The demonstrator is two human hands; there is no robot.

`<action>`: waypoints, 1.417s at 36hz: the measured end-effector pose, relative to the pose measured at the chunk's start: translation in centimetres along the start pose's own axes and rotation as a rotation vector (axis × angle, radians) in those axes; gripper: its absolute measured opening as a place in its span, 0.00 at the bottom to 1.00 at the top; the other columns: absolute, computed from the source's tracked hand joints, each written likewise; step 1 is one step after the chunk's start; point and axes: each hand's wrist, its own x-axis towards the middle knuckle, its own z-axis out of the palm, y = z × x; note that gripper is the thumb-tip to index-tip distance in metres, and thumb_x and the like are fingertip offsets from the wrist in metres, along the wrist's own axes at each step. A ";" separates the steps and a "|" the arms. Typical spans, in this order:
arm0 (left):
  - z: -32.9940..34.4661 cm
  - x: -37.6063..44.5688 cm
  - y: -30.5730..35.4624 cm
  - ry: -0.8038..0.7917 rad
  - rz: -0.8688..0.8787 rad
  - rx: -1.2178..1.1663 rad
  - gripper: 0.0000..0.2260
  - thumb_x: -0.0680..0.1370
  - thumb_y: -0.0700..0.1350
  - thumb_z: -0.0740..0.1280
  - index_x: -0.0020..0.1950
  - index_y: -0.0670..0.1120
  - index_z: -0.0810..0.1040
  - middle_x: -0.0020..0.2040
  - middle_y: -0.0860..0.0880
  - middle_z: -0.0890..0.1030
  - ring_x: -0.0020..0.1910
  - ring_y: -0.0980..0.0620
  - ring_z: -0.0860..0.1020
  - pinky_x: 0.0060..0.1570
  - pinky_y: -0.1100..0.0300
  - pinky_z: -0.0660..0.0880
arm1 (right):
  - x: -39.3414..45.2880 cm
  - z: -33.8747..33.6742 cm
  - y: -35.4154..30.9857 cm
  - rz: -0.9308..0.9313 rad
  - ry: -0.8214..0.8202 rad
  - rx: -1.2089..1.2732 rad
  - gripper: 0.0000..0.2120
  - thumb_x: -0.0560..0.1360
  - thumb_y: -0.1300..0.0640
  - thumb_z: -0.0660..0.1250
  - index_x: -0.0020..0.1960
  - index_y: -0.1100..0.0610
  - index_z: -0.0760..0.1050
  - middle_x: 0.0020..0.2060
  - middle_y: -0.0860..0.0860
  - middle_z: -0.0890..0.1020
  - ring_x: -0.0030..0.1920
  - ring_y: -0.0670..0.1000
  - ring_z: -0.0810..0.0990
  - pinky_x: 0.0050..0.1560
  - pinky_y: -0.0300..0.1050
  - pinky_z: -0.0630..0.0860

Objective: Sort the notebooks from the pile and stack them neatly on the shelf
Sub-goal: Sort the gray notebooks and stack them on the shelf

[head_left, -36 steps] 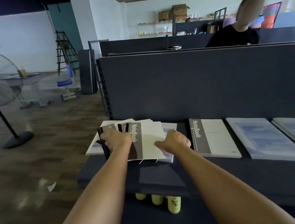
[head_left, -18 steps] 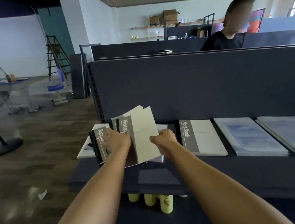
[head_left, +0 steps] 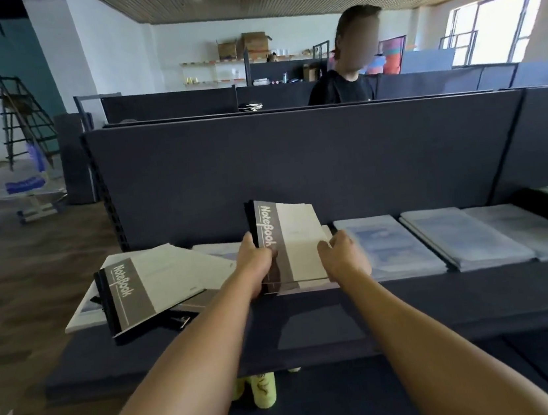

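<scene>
Both hands hold a grey-and-white notebook (head_left: 295,235), maybe more than one, tilted up over the dark shelf (head_left: 314,319). My left hand (head_left: 255,259) grips its grey spine side, and my right hand (head_left: 342,255) grips its right edge. Under the raised notebook lies a flat stack of the same kind, mostly hidden. To the left sits the loose pile (head_left: 151,284), a grey-and-white notebook askew on top of white and blue ones. Stacks of pale blue notebooks (head_left: 384,245) lie in a row to the right.
A dark partition panel (head_left: 294,163) rises right behind the shelf. A person in a black shirt (head_left: 344,86) stands beyond it. Yellow bottles (head_left: 264,389) stand on the lower shelf below my arms. Wooden floor and a ladder (head_left: 21,114) lie to the left.
Both hands have lifted the grey-and-white notebook off the left pile and carried it right, over the matching stack. My view has swung right as well.
</scene>
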 end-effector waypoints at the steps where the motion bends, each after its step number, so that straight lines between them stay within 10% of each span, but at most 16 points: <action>1: 0.6 0.0 0.1 -0.004 0.009 0.007 0.23 0.79 0.40 0.64 0.73 0.45 0.63 0.65 0.49 0.74 0.59 0.47 0.74 0.59 0.52 0.72 | 0.1 -0.4 0.4 0.022 -0.005 -0.017 0.16 0.79 0.50 0.57 0.60 0.59 0.69 0.54 0.55 0.78 0.52 0.57 0.77 0.49 0.48 0.73; 8: 3.1 -0.1 1.1 0.034 0.134 -0.007 0.18 0.79 0.40 0.63 0.69 0.44 0.67 0.59 0.48 0.77 0.52 0.50 0.75 0.51 0.56 0.70 | 1.2 -1.6 1.0 0.059 -0.049 0.192 0.22 0.72 0.64 0.55 0.67 0.59 0.68 0.58 0.57 0.77 0.52 0.59 0.79 0.46 0.49 0.78; 15: 2.5 0.4 3.1 0.027 0.151 -0.150 0.11 0.76 0.33 0.65 0.52 0.48 0.76 0.48 0.50 0.81 0.47 0.53 0.78 0.43 0.62 0.73 | 2.2 -1.8 0.4 0.025 0.110 0.474 0.11 0.71 0.70 0.53 0.45 0.54 0.64 0.42 0.52 0.73 0.39 0.54 0.72 0.41 0.53 0.75; 18: 2.5 0.4 2.6 -0.022 0.132 -0.071 0.15 0.75 0.31 0.64 0.50 0.50 0.76 0.47 0.51 0.81 0.45 0.56 0.78 0.37 0.69 0.73 | 2.0 -1.4 0.5 0.016 0.047 0.372 0.17 0.72 0.67 0.56 0.59 0.56 0.67 0.53 0.55 0.76 0.53 0.60 0.75 0.52 0.53 0.74; 21: 2.7 0.0 0.9 -0.043 0.090 0.163 0.22 0.75 0.31 0.60 0.66 0.46 0.71 0.60 0.45 0.78 0.59 0.46 0.76 0.58 0.54 0.75 | 1.7 -0.2 1.5 0.062 -0.035 0.210 0.23 0.75 0.64 0.56 0.69 0.57 0.60 0.63 0.57 0.73 0.62 0.62 0.72 0.52 0.49 0.67; 29: 3.1 0.9 1.2 -0.010 0.101 0.262 0.16 0.77 0.33 0.58 0.62 0.46 0.62 0.58 0.43 0.76 0.47 0.50 0.74 0.45 0.55 0.72 | 1.8 -0.8 1.5 -0.073 0.112 0.180 0.19 0.78 0.63 0.56 0.68 0.56 0.60 0.53 0.56 0.77 0.43 0.52 0.72 0.43 0.44 0.66; 33: 3.7 0.2 1.0 -0.025 0.009 0.328 0.27 0.78 0.33 0.55 0.77 0.45 0.54 0.71 0.43 0.68 0.63 0.43 0.71 0.54 0.55 0.69 | 1.5 -0.7 1.1 -0.003 -0.002 0.084 0.22 0.76 0.67 0.55 0.69 0.58 0.56 0.58 0.58 0.76 0.48 0.57 0.74 0.43 0.47 0.69; 41: 3.9 0.1 -0.3 0.011 0.022 0.665 0.18 0.78 0.36 0.57 0.67 0.43 0.73 0.67 0.41 0.71 0.64 0.42 0.71 0.63 0.50 0.71 | 0.8 0.5 0.5 -0.058 -0.002 -0.312 0.18 0.76 0.68 0.60 0.65 0.59 0.67 0.62 0.57 0.66 0.51 0.57 0.78 0.42 0.46 0.72; 51: -3.3 0.3 -1.3 0.356 0.048 0.723 0.20 0.77 0.40 0.63 0.68 0.49 0.70 0.69 0.45 0.69 0.66 0.44 0.66 0.64 0.52 0.66 | 0.1 2.6 -2.2 -0.461 0.108 -0.638 0.18 0.74 0.59 0.62 0.64 0.55 0.70 0.62 0.54 0.71 0.63 0.56 0.67 0.61 0.50 0.65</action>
